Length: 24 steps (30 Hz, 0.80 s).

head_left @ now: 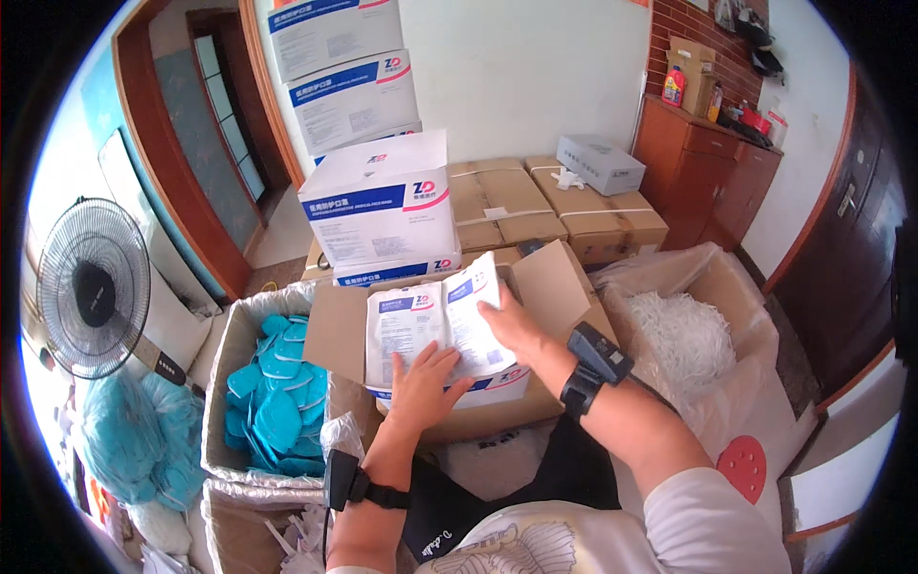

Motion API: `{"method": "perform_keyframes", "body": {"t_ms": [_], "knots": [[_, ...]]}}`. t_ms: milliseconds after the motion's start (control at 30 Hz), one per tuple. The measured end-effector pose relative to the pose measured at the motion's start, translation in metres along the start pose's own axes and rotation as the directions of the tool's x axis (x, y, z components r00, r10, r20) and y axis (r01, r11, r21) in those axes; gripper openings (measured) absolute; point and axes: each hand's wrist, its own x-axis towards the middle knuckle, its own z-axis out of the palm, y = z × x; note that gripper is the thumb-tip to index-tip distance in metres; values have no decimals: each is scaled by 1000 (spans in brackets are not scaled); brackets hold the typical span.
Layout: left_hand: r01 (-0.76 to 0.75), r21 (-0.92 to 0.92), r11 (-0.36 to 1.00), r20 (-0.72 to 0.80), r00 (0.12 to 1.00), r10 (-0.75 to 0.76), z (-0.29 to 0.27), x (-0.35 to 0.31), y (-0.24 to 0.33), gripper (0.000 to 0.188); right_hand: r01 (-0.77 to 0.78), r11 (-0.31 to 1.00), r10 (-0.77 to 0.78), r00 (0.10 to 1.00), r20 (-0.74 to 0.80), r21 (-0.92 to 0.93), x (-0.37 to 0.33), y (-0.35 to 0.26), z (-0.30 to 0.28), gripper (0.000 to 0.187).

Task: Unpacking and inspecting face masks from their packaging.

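Note:
In front of me an open carton (516, 386) holds flat white packets with blue print in two side-by-side rows. My left hand (421, 381) lies on the near part of the left packets (406, 325), fingers stretched out and spread. My right hand (513, 328) grips the right packets (467, 330) by their right edge. Its thumb presses on top, and its other fingers are mostly hidden behind the edge. Those right packets sit tilted, their far end raised above the left ones. Brown carton flaps (337, 335) stand folded out at both sides.
To the left, a lined bin (215, 421) holds blue-green mask-shaped pieces, beside a standing fan (94, 292). On the right, a lined carton (755, 354) holds white straps (679, 335). Stacked white boxes (378, 206) and taped brown cartons (497, 201) stand behind.

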Motion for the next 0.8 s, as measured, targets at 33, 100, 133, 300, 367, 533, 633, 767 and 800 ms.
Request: {"method": "perform_keyframes", "body": {"t_ms": [33,100,133,300,367,533,633,767,800], "knots": [[-6,10,1000,1,1000,6,-1,0,1,46,57,998,-58,997,-48,-40,-1,3,6,43],[20,-19,1000,-21,1000,-20,-3,0,2,48,137,987,-147,982,-118,-85,-2,4,9,42],[14,-12,1000,-19,1000,-14,-3,1,2,48,140,987,-149,981,-124,-79,1,6,3,42],[34,-405,914,-107,991,-85,-3,-1,-18,46,152,887,-148,988,-45,436,-14,-22,-45,32],[62,-642,764,-126,975,-185,-7,0,-16,46,144,834,-170,986,-2,532,-32,-44,-62,34],[-77,-994,74,-95,955,-280,-47,-4,37,48,-55,816,-89,972,219,576,-91,-53,-66,40],[-153,-971,186,-186,967,-174,-49,-19,62,49,-14,864,-134,957,256,504,-117,-30,-46,44],[-109,-861,497,-286,911,-296,-18,-51,73,45,78,939,-122,986,113,335,-148,7,-14,49],[-92,-867,490,-274,909,-315,-12,-58,64,45,57,941,-104,987,126,332,-155,15,-8,49]]}}
